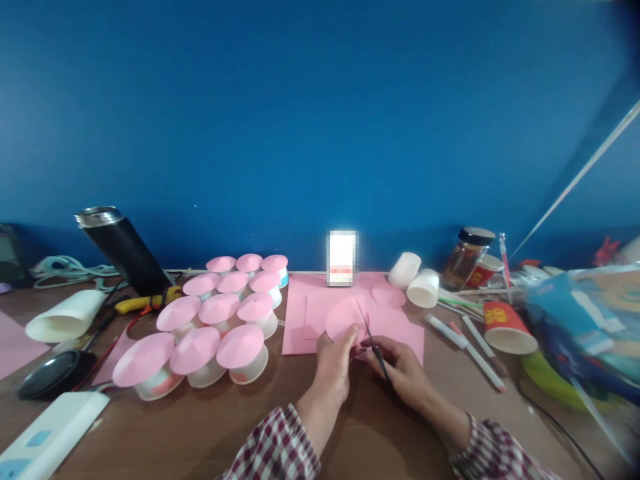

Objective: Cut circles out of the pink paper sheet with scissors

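Note:
Between thumb and fingers, my left hand [334,365] pinches a round pink paper disc [345,319] by its near edge. My right hand [397,365] is closed around a pair of dark scissors [379,357], whose blades point up and away and reach the disc's right side. Whether the blades touch the paper is hard to tell. Under and behind the disc lie pink paper sheets [295,313], with another pink circle [389,295] on them at the right. To the left stand several rows of paper cups [245,365] topped with shallow pink paper cones [240,345].
White paper cups [423,288] lie behind on the right, near markers [477,357], a red cup [507,327] and a dark-lidded jar [466,259]. On the left are a black flask [125,250], a yellow-handled tool [145,301] and a power strip [55,433]. A blue wall closes the back.

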A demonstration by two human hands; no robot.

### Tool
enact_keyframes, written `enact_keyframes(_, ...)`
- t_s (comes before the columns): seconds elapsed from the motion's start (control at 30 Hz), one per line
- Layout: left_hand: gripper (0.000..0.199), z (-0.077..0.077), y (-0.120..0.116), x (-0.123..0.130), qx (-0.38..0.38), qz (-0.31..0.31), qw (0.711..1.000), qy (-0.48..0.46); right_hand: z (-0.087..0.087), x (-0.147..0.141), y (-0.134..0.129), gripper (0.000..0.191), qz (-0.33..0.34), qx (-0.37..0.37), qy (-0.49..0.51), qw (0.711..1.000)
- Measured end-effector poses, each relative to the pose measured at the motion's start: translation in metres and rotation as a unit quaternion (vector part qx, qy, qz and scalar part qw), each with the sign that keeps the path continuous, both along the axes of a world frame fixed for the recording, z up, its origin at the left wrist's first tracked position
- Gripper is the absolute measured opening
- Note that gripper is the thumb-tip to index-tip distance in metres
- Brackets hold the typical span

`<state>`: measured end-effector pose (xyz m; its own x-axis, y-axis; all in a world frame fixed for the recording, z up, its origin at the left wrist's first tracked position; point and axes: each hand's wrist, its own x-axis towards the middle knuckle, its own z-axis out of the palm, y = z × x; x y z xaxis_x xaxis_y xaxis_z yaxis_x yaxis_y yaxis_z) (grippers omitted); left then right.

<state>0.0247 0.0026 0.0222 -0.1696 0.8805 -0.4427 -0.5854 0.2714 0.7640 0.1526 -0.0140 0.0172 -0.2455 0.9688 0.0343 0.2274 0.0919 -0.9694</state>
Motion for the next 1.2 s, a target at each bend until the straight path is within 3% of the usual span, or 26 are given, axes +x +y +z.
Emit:
enact_keyframes(0.53,0.029,0.01,-0.001,0.0,0.026,-0.005,0.999,-0.03,0.002,0.0,0.0,0.041,-0.009,0.03,-0.03,0.999)
enact_keyframes(1.2,0.032,-0.001,0.002,-0.001,0.02,-0.011,1.0,0.015,0.004,-0.002,0.0,0.035,-0.009,0.012,-0.02,1.0)
